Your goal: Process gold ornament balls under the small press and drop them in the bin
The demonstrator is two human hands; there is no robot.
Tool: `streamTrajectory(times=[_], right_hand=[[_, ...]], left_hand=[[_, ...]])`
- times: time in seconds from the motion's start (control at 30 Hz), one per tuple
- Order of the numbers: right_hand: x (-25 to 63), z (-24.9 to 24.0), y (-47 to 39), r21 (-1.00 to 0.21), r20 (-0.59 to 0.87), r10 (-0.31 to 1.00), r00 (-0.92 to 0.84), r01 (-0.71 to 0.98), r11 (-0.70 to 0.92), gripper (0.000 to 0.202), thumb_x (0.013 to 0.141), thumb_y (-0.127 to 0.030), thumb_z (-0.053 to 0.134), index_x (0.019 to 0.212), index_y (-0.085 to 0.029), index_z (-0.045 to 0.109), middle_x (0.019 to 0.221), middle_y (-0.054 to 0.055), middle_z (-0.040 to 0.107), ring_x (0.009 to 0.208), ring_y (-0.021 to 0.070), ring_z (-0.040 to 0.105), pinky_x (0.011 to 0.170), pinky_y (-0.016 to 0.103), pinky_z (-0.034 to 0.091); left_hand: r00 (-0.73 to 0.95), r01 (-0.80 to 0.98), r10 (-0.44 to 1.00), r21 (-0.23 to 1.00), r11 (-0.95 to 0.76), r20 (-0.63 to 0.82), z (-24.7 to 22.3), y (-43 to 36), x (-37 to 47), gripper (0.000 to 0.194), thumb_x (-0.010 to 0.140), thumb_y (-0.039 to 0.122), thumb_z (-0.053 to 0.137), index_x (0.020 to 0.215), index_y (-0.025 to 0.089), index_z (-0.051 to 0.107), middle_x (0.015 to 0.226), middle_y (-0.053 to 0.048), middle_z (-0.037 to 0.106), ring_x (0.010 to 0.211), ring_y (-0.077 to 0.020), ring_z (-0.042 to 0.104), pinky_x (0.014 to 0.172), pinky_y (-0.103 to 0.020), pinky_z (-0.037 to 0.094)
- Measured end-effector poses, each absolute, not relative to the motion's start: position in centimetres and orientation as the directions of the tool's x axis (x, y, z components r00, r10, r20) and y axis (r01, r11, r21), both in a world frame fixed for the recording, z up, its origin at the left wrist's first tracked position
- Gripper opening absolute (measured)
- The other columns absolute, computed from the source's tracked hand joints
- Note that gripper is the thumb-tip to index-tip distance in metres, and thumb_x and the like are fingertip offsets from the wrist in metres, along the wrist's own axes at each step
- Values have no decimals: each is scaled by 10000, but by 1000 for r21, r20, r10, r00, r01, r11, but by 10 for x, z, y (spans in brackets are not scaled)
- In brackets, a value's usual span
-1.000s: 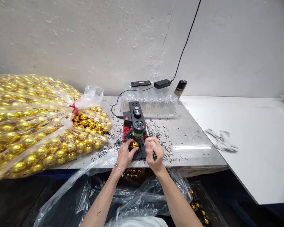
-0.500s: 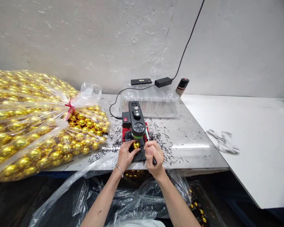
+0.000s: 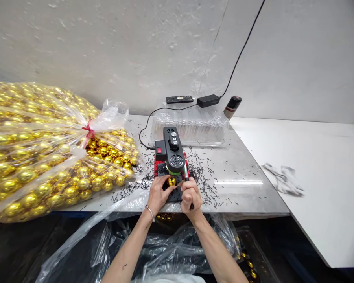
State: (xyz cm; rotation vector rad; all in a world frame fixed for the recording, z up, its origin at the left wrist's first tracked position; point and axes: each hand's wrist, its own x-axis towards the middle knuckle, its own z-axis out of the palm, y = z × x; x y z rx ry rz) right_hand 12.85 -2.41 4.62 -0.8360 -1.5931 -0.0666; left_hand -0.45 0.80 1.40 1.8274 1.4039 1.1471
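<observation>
A small black bench machine (image 3: 173, 147) with round vents on its head stands on the metal table top. Under its head sits a shiny gold ball (image 3: 171, 181). My left hand (image 3: 159, 193) is closed on the ball, thumb and fingers around its left and near sides. My right hand (image 3: 191, 196) wraps round the lever handle (image 3: 192, 206) at the machine's right side; the metal rod of the lever runs up along the head. A black base plate (image 3: 174, 196) shows below the ball. Exactly what touches the ball from above is hidden.
Clear bags of gold balls (image 3: 47, 157) fill the left. Behind the machine are stacked clear plastic trays (image 3: 191, 125), a power adapter (image 3: 208, 101), a remote control (image 3: 179, 99) and a spray can (image 3: 233, 106). Black shavings litter the metal; a glove (image 3: 284, 180) lies right.
My right hand has shifted slightly with the lever handle, closer to the left hand. The left hand stays at the gold ball. The whole view has moved a little.
</observation>
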Motion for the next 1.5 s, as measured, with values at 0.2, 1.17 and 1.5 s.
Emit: streamTrajectory(times=[0.2,1.17,1.5], right_hand=[[127,49,-25,-407,884,467,19,522,749,248,927,-180,329,715,-209,454,700,13,522,685,149,547,718,361,485],[121,109,-37,-610,776,615,141,417,674,267,908,-97,391,669,-201,451,690,15,487,656,138,491,577,286,389],[122,109,-37,-623,764,630,141,415,663,262,912,-109,385,676,-198,456,698,15,494,638,131,484,572,285,384]], left_hand=[[82,481,953,826,-295,293,14,10,-3,298,754,311,701,1037,219,678,1010,-76,703,973,-252,605,917,-407,458],[16,950,978,303,-80,208,53,105,-93,193,689,20,559,819,123,657,894,-173,627,906,-297,611,833,-385,439],[-127,80,991,996,40,-29,68,26,-91,495,740,464,681,1133,170,623,965,-62,622,743,-167,627,712,-313,523]])
